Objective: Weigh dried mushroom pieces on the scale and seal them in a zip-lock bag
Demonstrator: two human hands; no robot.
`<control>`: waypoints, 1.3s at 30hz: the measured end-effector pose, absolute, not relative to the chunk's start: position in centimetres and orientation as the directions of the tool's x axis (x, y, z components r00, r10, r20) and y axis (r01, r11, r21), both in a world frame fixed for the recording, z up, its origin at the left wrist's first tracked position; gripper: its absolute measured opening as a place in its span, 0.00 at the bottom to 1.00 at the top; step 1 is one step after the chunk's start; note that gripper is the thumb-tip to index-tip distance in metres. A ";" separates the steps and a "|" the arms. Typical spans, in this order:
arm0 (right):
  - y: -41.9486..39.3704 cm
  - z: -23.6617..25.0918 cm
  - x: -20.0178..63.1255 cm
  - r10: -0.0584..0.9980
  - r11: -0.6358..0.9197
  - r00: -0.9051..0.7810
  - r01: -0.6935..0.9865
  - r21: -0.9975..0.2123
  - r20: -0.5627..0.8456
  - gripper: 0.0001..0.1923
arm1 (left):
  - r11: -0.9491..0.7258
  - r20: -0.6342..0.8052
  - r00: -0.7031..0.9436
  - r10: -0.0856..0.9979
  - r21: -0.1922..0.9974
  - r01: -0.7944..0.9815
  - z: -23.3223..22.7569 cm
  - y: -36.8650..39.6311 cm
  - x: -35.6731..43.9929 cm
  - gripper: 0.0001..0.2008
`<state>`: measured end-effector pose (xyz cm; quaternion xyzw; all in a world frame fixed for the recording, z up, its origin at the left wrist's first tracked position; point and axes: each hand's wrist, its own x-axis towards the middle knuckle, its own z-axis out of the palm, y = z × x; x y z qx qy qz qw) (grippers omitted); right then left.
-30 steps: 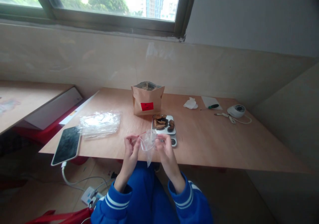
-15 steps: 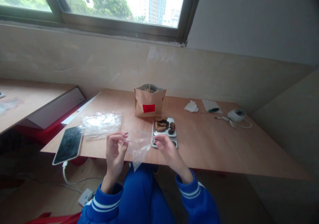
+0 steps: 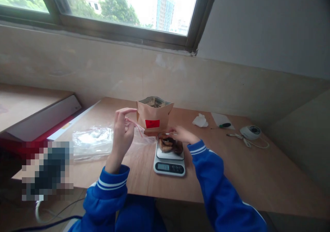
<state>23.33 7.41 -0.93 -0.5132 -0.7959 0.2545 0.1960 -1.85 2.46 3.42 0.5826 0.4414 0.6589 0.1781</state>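
Wooden desk (image 3: 232, 170) under window. Now lifting small clear zip bag (image 3: 140, 135) left of kitchen scale (image 3: 169, 159), left hand (image 3: 123, 134) pinching it; right hand (image 3: 182, 134) just moved onto dried pieces (image 3: 170, 145), fingers' grip unclear.

A clear small plastic bag (image 3: 140, 135) hangs open beside brown pieces (image 3: 170, 145) heaped on the scale (image 3: 169, 163).

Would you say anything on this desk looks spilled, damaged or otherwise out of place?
Nothing stands out. The brown pieces sit heaped on the scale, none spilled onto the table. The paper bag stands upright and open. The left hand holds a small clear bag; the right hand reaches over the scale.
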 end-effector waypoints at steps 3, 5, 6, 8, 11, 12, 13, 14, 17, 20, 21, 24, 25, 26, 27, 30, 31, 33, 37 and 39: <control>6.8 -1.3 24.5 0.952 0.296 -0.299 0.841 -0.453 0.066 0.06 | -0.621 0.664 -0.126 0.737 0.739 0.260 6.4 3.8 -0.8 0.25; 6.3 -1.5 25.0 0.960 0.272 -0.278 0.880 -0.388 0.042 0.06 | -0.583 0.598 -0.020 0.801 0.788 0.196 7.6 4.4 -0.2 0.23; 6.1 -1.6 25.1 0.960 0.267 -0.280 0.887 -0.376 0.020 0.06 | -0.558 0.562 0.035 0.826 0.808 0.189 7.9 4.7 0.1 0.22; 5.7 -1.7 25.0 0.959 0.259 -0.283 0.890 -0.376 -0.009 0.05 | -0.525 0.509 0.126 0.851 0.819 0.232 7.9 5.2 0.5 0.23; 4.9 -1.4 24.5 0.957 0.271 -0.288 0.869 -0.415 0.022 0.04 | -0.517 0.476 0.201 0.856 0.782 0.348 7.4 5.7 0.7 0.25; 4.5 -1.3 24.2 0.951 0.293 -0.306 0.853 -0.432 0.041 0.04 | -0.509 0.463 0.212 0.861 0.776 0.373 7.4 5.8 0.7 0.25; 4.1 -1.2 23.9 0.940 0.325 -0.336 0.833 -0.447 0.057 0.05 | -0.494 0.444 0.218 0.869 0.779 0.386 7.4 5.9 0.8 0.24; 3.6 -1.2 23.6 0.926 0.361 -0.372 0.813 -0.456 0.070 0.06 | -0.470 0.416 0.220 0.882 0.795 0.384 7.6 6.1 0.8 0.23; 2.2 -1.5 22.3 0.893 0.437 -0.441 0.806 -0.400 0.086 0.14 | -0.359 0.309 0.205 0.929 0.886 0.292 8.4 6.8 1.1 0.19; 1.4 -2.3 21.2 0.897 0.441 -0.434 0.867 -0.233 0.084 0.18 | -0.233 0.214 0.180 0.960 0.968 0.093 8.4 8.1 1.2 0.17; 1.3 -2.6 21.0 0.898 0.440 -0.432 0.877 -0.194 0.083 0.17 | -0.200 0.194 0.168 0.966 0.980 0.015 8.1 8.5 1.0 0.17; 1.5 -2.8 21.0 0.903 0.429 -0.420 0.876 -0.222 0.089 0.16 | -0.171 0.190 0.097 0.977 0.970 -0.174 7.1 9.3 0.1 0.16; 1.5 -2.6 21.3 0.907 0.420 -0.411 0.865 -0.273 0.094 0.16 | -0.191 0.207 0.064 0.976 0.961 -0.198 6.8 9.3 -0.3 0.15; 1.5 -2.3 21.7 0.911 0.409 -0.400 0.848 -0.337 0.100 0.16 | -0.218 0.229 0.039 0.973 0.957 -0.194 6.7 9.0 -0.7 0.14; 1.4 -1.7 22.3 0.917 0.394 -0.384 0.822 -0.411 0.111 0.16 | -0.261 0.266 0.012 0.964 0.951 -0.167 6.7 8.6 -1.0 0.12; 0.9 1.2 24.4 0.937 0.343 -0.292 0.661 -0.668 0.193 0.17 | -0.432 0.428 0.102 0.898 0.901 0.024 7.3 6.3 -1.2 0.10; 0.8 2.4 25.0 0.943 0.329 -0.237 0.569 -0.754 0.233 0.17 | -0.487 0.467 0.187 0.864 0.870 0.078 7.7 5.4 -1.0 0.11; 0.8 5.2 25.5 0.946 0.324 -0.107 0.343 -0.882 0.305 0.19 | -0.549 0.505 0.259 0.823 0.826 0.132 8.2 3.8 -0.5 0.12; 2.3 10.0 23.0 0.920 0.369 -0.177 0.091 -0.925 0.349 0.19 | -0.593 0.562 0.197 0.803 0.788 0.166 8.1 1.7 0.5 0.17; 3.5 11.4 20.9 0.884 0.395 -0.305 0.081 -0.915 0.355 0.20 | -0.581 0.559 0.159 0.814 0.789 0.200 7.6 1.2 0.6 0.18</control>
